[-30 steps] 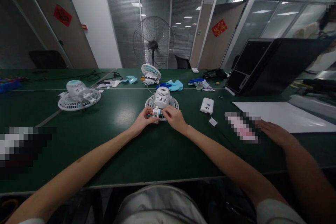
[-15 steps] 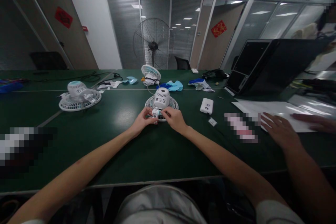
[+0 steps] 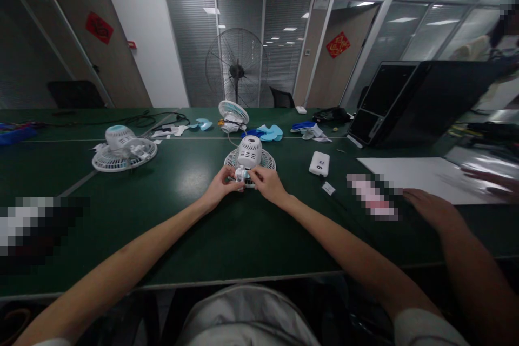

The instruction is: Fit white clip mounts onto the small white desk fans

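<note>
We have the small white fan (image 3: 250, 152) lying grille-down on the green counter (image 3: 194, 227), motor housing up, straight ahead of us. Both our hands meet at its near edge, on a small white-and-blue fitting (image 3: 242, 174) at the foot of the housing.

To do this step well, we judge that one hand should brace the fitting while the other does the fine work. The grille should lie flat on the counter so the fan cannot rock, and the force should be light, since the plastic looks thin.

Our left hand (image 3: 221, 186) pinches the fitting from the left, thumb and forefinger closed on it. Our right hand (image 3: 270, 185) closes on it from the right, fingertips curled in and knuckles up. What the fingertips do there is too small to tell. Both forearms stretch forward and converge, wrists low over the counter. A co-worker's hand (image 3: 430, 206) rests flat to our right, well apart, with a white power bank (image 3: 319, 164) between it and the fan.
</note>
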Available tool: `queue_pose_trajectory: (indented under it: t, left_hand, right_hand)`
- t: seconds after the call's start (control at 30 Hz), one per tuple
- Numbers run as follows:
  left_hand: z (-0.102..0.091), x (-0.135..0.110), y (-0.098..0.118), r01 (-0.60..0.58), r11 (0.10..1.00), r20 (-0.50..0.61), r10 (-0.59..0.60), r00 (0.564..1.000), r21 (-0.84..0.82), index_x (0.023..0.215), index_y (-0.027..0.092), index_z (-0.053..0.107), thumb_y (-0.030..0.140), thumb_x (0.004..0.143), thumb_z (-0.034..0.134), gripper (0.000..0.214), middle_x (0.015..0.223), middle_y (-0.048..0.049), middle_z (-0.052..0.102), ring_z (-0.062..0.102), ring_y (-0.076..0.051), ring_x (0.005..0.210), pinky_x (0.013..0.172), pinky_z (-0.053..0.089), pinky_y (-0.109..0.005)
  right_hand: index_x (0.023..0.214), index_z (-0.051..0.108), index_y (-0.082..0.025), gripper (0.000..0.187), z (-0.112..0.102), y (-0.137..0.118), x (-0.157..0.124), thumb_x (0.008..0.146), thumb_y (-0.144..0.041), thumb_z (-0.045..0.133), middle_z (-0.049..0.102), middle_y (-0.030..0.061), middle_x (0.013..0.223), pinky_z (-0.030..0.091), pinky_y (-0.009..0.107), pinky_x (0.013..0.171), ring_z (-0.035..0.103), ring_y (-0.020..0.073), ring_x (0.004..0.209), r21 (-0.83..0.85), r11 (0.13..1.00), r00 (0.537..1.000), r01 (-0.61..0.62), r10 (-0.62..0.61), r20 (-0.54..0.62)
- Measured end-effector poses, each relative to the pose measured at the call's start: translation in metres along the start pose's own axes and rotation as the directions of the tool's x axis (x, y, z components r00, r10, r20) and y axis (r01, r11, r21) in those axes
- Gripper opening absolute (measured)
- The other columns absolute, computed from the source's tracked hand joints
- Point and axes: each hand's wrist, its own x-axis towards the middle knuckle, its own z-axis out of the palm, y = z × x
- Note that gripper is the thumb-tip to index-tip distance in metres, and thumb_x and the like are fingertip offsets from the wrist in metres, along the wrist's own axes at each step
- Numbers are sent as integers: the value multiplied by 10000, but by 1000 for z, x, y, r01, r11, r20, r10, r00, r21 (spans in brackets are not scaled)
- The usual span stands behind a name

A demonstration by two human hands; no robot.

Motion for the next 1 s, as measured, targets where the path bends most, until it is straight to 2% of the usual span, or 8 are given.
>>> queue_pose_trajectory:
  t: [0.1,0.2,0.27,0.47,0.6,0.7,0.83,1.0]
  left_hand:
    - [1,0,1,3,1000,-13,-3,1000,-4,1031,202,510,285,747,878,472,1023,-27,663,729,-183,799,811,610,-377]
    - [1,-1,2,7,1000,-6,-7,1000,-9,1047,204,519,286,747,874,472,1026,-30,666,732,-189,807,830,609,-392]
    - [2,-1,2,1,1000,2,-1,1000,-7,1049,205,519,286,756,866,461,1029,-29,663,732,-190,819,839,605,-389]
    - [3,-1,3,-23,997,-31,26,999,77,1041,208,491,295,760,837,455,1016,-16,637,709,-177,779,789,590,-355]
    - [1,0,11,-124,924,-48,152,987,362,1290,261,525,233,778,773,569,1106,-43,626,689,-199,818,826,571,-378]
    - [-3,4,18,-249,759,-3,313,950,601,1224,277,672,242,832,722,397,1148,-74,644,662,-255,978,948,519,-387]
    - [-21,14,24,-212,647,-18,330,944,733,1161,251,733,360,893,693,292,1018,-77,699,651,-257,882,860,513,-360]
    - [-72,26,32,-58,565,-139,298,944,823,1162,237,736,376,876,695,320,887,-39,723,642,-228,769,779,495,-320]
  right_hand:
    - [1109,656,-179,278,0,-1,-1,1092,-388,473,736,57,913,526,270,628,668,151,656,-1,1000,1000,-3,3,-10]
    - [1274,622,-199,305,-7,4,-1,1043,-394,581,730,105,1123,543,289,697,700,195,835,-97,989,993,116,-113,30]
    - [1227,656,-206,281,-10,7,-1,1040,-402,582,726,113,1139,546,291,723,698,214,910,-108,982,987,154,-147,68]
    - [913,660,-180,431,8,5,2,1086,-499,427,700,31,761,509,225,507,673,139,588,266,951,986,-158,138,91]
    - [926,658,-173,492,13,5,1,1093,-532,365,666,-8,704,447,195,410,634,107,466,307,932,980,-193,167,107]
    - [925,681,-179,473,9,3,0,1089,-517,394,657,-21,677,471,199,471,626,100,472,303,935,982,-186,165,94]
    - [859,691,-185,436,3,0,-2,1079,-479,457,660,-22,662,494,219,560,628,105,506,280,948,986,-154,129,105]
    - [894,713,-177,420,-1,1,-6,1084,-449,454,675,-7,715,476,228,557,634,109,523,253,956,985,-148,118,127]
